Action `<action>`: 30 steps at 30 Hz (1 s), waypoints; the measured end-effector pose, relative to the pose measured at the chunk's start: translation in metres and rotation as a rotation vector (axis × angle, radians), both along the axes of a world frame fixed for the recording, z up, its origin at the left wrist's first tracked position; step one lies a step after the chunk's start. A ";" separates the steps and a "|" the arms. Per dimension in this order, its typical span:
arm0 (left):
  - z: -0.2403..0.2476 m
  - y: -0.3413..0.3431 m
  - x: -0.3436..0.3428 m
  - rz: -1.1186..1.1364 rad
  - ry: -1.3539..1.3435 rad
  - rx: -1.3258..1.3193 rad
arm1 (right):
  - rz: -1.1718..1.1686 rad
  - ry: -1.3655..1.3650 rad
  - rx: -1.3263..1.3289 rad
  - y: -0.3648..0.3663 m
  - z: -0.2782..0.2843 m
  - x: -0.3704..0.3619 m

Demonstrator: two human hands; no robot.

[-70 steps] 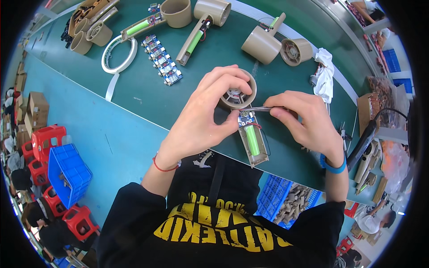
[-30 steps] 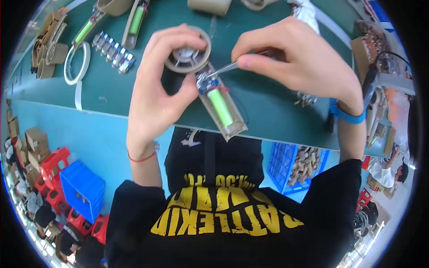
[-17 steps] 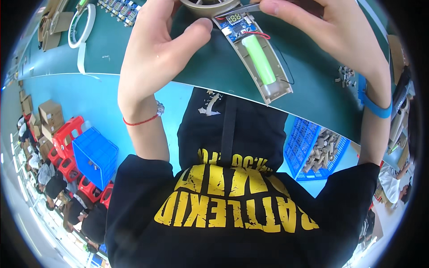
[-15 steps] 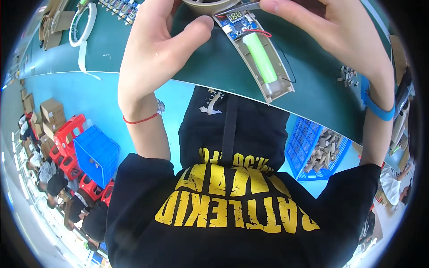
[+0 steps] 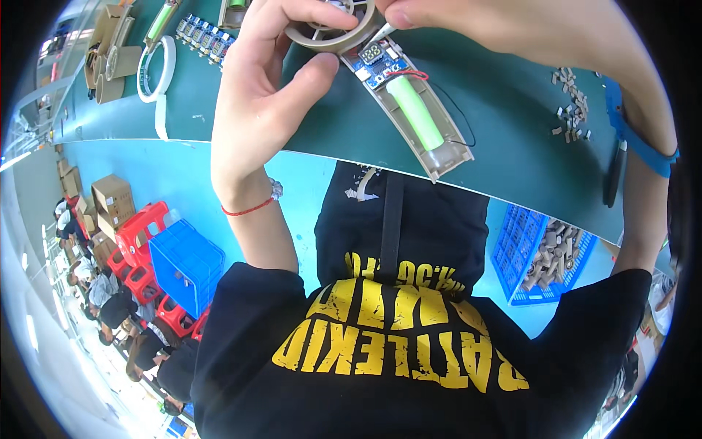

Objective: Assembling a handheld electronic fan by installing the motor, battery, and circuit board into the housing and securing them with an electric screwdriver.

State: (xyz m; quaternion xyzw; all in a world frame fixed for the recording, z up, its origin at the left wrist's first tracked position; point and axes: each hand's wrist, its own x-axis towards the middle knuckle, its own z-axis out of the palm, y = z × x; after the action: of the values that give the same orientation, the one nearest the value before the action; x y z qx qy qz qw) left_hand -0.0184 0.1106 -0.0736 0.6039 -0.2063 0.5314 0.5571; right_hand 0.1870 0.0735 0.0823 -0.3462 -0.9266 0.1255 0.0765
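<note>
A beige handheld-fan housing [image 5: 333, 42] lies over the green table, its round end away from me and its open handle pointing toward the near edge. My left hand [image 5: 256, 102] holds the round end, thumb against its side. In the handle sit a blue circuit board [image 5: 376, 64] with a small digit display and a light green cylindrical battery [image 5: 415, 113]. A red wire and a thin black wire loop beside them. My right hand [image 5: 475, 25] pinches slim metal tweezers [image 5: 382, 32], tip down where ring meets handle. Their upper part is hidden by the fingers.
At the left lie a white tape roll [image 5: 172, 67], a row of circuit boards [image 5: 197, 35] and another shell with a battery [image 5: 161, 22]. Small pale pieces [image 5: 572, 110] and a black-handled tool [image 5: 615, 174] are at the right. Below stands a blue crate [image 5: 504, 252] of beige parts.
My right hand has turned the tweezers from nearly level to steeply downward, at the joint above the board. The view has shifted, showing more of the ring; my left hand keeps its hold.
</note>
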 end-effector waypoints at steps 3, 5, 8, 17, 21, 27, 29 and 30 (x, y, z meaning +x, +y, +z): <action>0.012 -0.011 -0.011 0.140 0.173 -0.030 | -0.009 -0.052 0.024 0.005 -0.002 -0.007; 0.032 -0.031 -0.017 0.367 0.461 -0.117 | -0.041 -0.249 -0.077 0.008 0.003 -0.017; 0.055 -0.058 -0.026 0.712 0.858 -0.253 | 0.019 -0.133 -0.086 0.011 -0.003 0.005; 0.051 -0.063 -0.022 0.805 0.812 -0.311 | -0.380 0.022 0.010 0.000 -0.046 0.050; 0.070 -0.064 -0.001 0.939 0.634 0.051 | -0.387 0.588 -0.096 -0.055 -0.058 0.030; 0.081 -0.058 0.037 0.773 0.466 0.127 | -0.509 1.461 -1.753 -0.108 -0.044 0.022; 0.079 -0.062 0.045 0.747 0.510 0.099 | -0.533 1.641 -1.816 -0.117 -0.055 0.022; 0.080 -0.063 0.049 0.714 0.509 0.091 | -0.512 1.670 -1.780 -0.122 -0.057 0.022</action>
State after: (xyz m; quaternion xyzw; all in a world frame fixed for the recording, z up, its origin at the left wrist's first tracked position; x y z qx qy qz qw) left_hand 0.0304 0.0479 0.0060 0.7729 0.1360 0.5153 0.3444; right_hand 0.2091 -0.0485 0.0249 -0.2627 -0.0941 0.8717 0.4028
